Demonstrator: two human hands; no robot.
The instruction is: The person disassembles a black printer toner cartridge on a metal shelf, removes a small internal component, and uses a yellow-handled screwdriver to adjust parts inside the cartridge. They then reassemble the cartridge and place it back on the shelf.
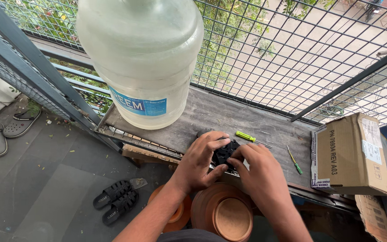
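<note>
Gripping a small black device (224,152) at the near edge of the grey shelf (229,117), the left hand (200,161) and right hand (258,172) both closed around it, beside a green screwdriver (246,136).

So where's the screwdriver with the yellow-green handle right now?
The yellow-green screwdriver lies on the grey shelf, just beyond the right hand and right of the big water jug.

You're on a daylit balcony, wire mesh grille (292,49) ahead with greenery behind it, grey weathered desk (229,116), big water jug (142,58), cardboard box (350,154) on the right, dark floor (50,170), sandals (117,199), clay pots (222,213) below.
</note>
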